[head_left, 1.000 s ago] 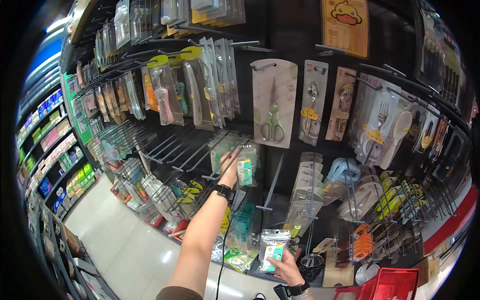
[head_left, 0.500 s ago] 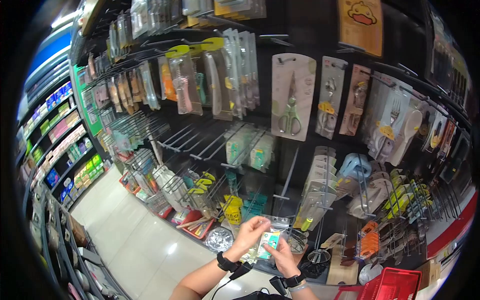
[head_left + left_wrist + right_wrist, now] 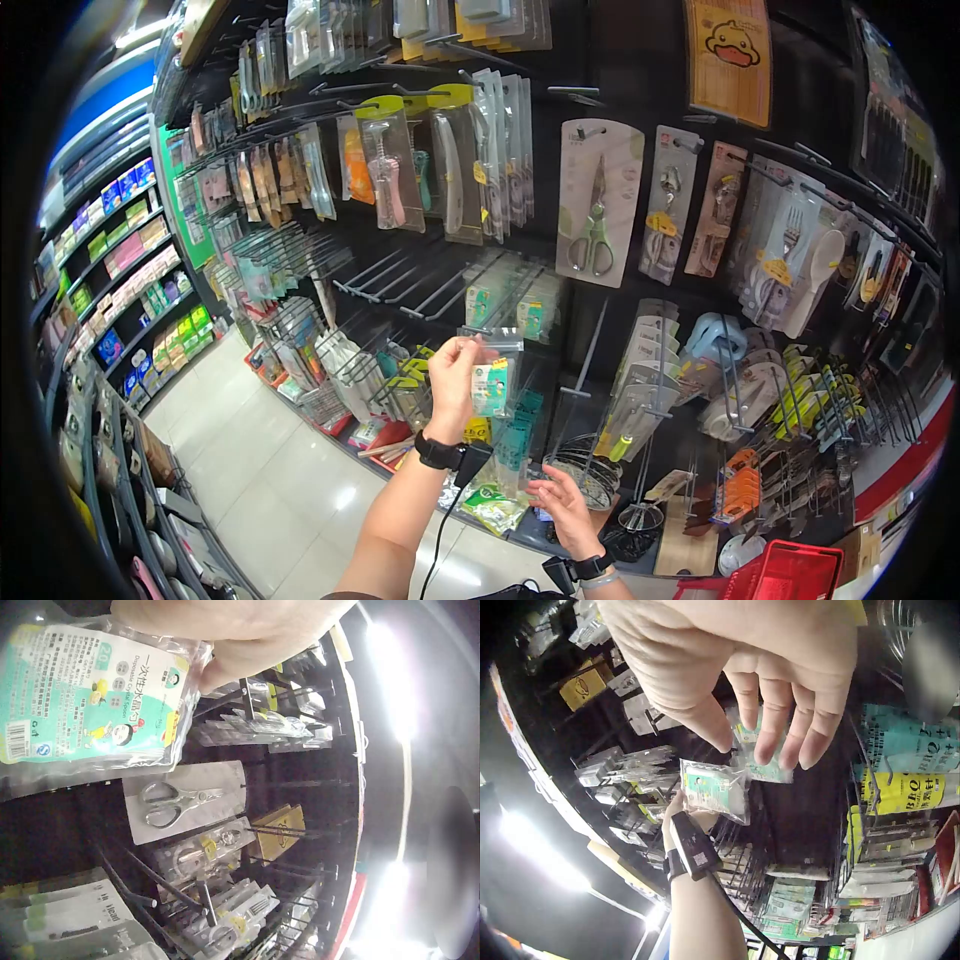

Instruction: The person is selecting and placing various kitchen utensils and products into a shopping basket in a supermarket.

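Against the tall black display wall (image 3: 622, 60), the left hand (image 3: 452, 388) pinches a flat, clear plastic zip-top packet with a teal-and-white label (image 3: 492, 386) near its 11 o'clock corner. At the packet's 5 o'clock, the right hand (image 3: 566, 512) holds nothing, its fingers loosely spread. The packet looks light, its slick film soft and likely to crease or slip; the printed spoon contents are probably stiffer but brittle, though glare obscures them. The flat top strip (image 3: 497, 341), at 12 o'clock, seems the best hold, sparing the contents pressure.
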{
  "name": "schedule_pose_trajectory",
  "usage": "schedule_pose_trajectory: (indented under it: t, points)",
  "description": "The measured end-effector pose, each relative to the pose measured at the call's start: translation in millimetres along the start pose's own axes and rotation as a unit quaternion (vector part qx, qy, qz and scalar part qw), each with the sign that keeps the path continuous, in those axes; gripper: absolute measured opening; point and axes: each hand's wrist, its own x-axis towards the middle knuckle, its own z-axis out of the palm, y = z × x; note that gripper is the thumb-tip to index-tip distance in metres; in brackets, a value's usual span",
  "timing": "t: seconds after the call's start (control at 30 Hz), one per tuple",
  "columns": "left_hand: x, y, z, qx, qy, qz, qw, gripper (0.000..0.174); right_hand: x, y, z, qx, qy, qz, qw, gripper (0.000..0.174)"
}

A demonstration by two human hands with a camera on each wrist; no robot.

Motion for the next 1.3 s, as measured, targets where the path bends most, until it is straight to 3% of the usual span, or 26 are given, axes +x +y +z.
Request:
schedule_pose_trajectory:
  t: [0.37, 0.63, 0.7, 0.77, 0.8, 0.87, 0.97, 1.0, 1.07, 1.1, 1.13, 1.17, 1.2, 1.23, 1.27, 1.3]
  points:
    - [16, -15, 1, -0.046, -0.007, 0.000, 0.999, 0.012, -15, -8, -15, -0.008, 0.046, -0.019, 0.999, 0.039]
    - [78, -76, 26, -0.073, -0.007, -0.033, 0.997, 0.021, -45, -20, -31, -0.020, 0.134, -0.052, 0.989, 0.037]
    - [108, -98, 27, -0.175, -0.038, -0.049, 0.983, 0.017, -70, -29, -35, -0.019, 0.193, -0.054, 0.980, 0.037]
    - [124, -116, 40, -0.160, -0.008, -0.040, 0.986, 0.014, -83, -22, -44, -0.021, 0.217, -0.091, 0.972, 0.037]
    - [128, -116, 43, -0.174, -0.033, -0.084, 0.981, 0.013, -95, -20, -53, -0.042, 0.239, -0.095, 0.966, 0.037]
    - [126, -117, 54, -0.118, 0.001, -0.055, 0.992, 0.022, -119, -24, -60, -0.022, 0.290, -0.094, 0.952, 0.038]
    - [117, -121, 47, -0.029, -0.015, -0.037, 0.999, 0.029, -151, -26, -75, -0.034, 0.356, -0.095, 0.929, 0.039]
    - [131, -146, 34, -0.016, -0.030, 0.014, 0.999, 0.030, -160, -29, -78, -0.039, 0.365, -0.098, 0.925, 0.039]
    - [81, -102, 50, -0.029, -0.058, 0.017, 0.998, 0.017, -176, -34, -85, -0.038, 0.380, -0.116, 0.917, 0.037]
    - [73, -114, 29, 0.266, -0.080, 0.232, 0.932, 0.018, -182, -36, -89, -0.035, 0.382, -0.130, 0.914, 0.036]
    - [72, -132, 19, 0.036, -0.066, 0.111, 0.991, 0.021, -188, -39, -93, -0.034, 0.385, -0.138, 0.912, 0.036]
    - [46, -122, 23, 0.079, 0.061, 0.023, 0.995, 0.022, -191, -42, -98, -0.034, 0.383, -0.146, 0.912, 0.036]
    - [21, -135, 13, 0.059, 0.093, 0.037, 0.993, 0.020, -193, -43, -104, -0.036, 0.381, -0.149, 0.912, 0.035]
    - [8, -160, -15, 0.084, 0.085, 0.007, 0.993, 0.016, -195, -43, -109, -0.040, 0.373, -0.151, 0.915, 0.035]
    - [-8, -190, -45, 0.075, -0.002, 0.032, 0.997, 0.014, -197, -44, -112, -0.048, 0.370, -0.148, 0.916, 0.034]
    - [-49, -188, -45, 0.158, -0.049, 0.023, 0.986, 0.011, -201, -47, -118, -0.057, 0.362, -0.145, 0.919, 0.033]
